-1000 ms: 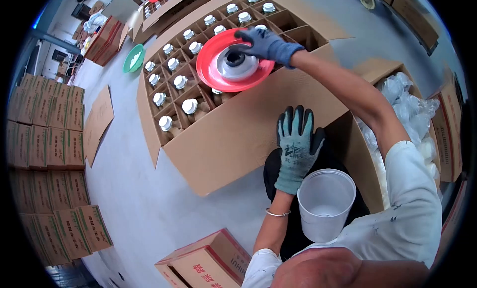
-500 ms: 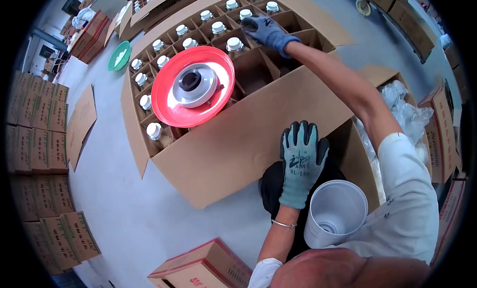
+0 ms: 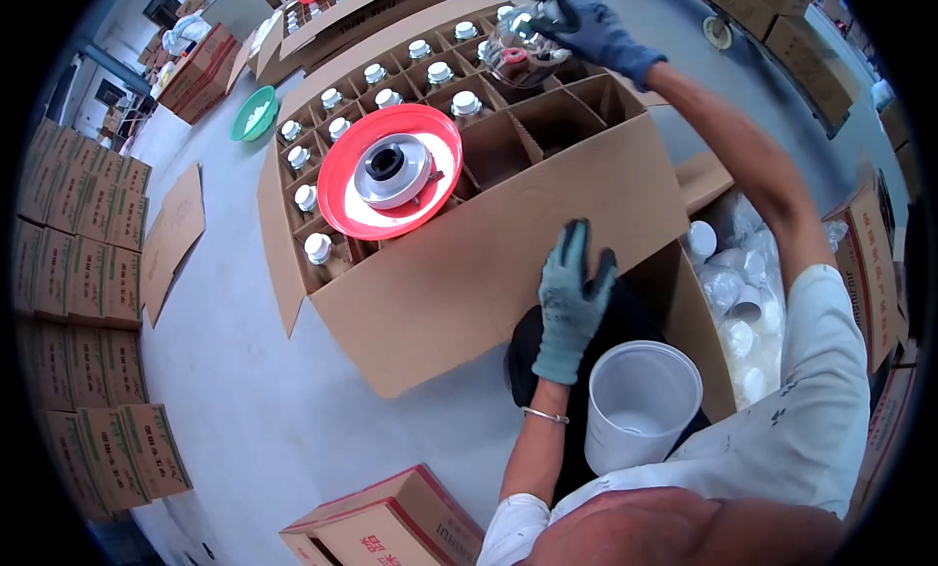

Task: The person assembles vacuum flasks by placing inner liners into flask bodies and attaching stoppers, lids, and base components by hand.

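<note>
In the head view my right hand (image 3: 591,29), in a blue work glove, is closed at the top of a clear glass bottle (image 3: 523,63). The bottle is lifted partly above the far right of a divided carton (image 3: 508,244). Several white-capped bottles (image 3: 439,73) stand in the carton's cells. My left hand (image 3: 572,307), in a green-grey glove, hovers by the carton's near side, fingers apart and holding nothing. A red dish (image 3: 337,190) with a grey metal funnel-like centre (image 3: 391,180) rests over the carton's near-left cells.
A white plastic bucket (image 3: 598,424) sits near my lap. On the right an open box holds white plastic pieces and clear bags (image 3: 743,283). Stacked cartons (image 3: 93,361) line the left, with a flat cardboard piece (image 3: 174,239) and green basin (image 3: 244,126) on the floor.
My right hand has risen from the carton's cells, drawing a glass bottle up. My left hand has shifted slightly up and left, its fingers turned. The view has tilted a little.
</note>
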Action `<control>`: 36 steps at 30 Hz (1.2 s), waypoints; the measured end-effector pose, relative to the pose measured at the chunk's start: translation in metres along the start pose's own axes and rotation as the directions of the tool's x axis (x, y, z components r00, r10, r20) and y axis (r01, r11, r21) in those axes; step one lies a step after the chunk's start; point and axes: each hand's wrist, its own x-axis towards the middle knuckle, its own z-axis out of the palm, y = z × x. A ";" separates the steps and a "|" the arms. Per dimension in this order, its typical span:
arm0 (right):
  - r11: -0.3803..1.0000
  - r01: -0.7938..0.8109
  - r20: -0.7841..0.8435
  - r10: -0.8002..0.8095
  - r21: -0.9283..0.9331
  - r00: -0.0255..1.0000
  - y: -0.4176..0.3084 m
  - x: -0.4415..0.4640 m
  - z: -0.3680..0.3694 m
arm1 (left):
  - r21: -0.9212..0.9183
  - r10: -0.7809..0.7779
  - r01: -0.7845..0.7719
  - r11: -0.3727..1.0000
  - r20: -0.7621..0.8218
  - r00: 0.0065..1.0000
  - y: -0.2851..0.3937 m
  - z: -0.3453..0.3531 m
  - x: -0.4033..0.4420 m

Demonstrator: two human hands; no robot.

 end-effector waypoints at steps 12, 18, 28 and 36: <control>0.548 -0.412 0.138 0.471 0.728 0.871 -0.236 -0.229 -0.162 | -0.905 -0.346 0.138 0.402 -0.011 0.938 0.023 -0.041 -0.037; 0.328 -0.533 0.438 0.322 0.780 0.840 -0.246 -0.292 -0.201 | -0.494 -0.101 0.161 0.854 0.147 0.984 0.103 -0.091 -0.049; 0.608 -0.547 0.554 0.202 0.576 0.808 -0.352 -0.426 -0.271 | -0.830 -0.665 0.426 0.360 0.091 0.741 0.077 -0.101 -0.286; 0.363 -0.156 0.248 -0.222 0.919 0.943 -0.306 -0.270 -0.222 | -0.402 -0.747 0.741 0.538 0.179 0.640 0.017 -0.150 -0.336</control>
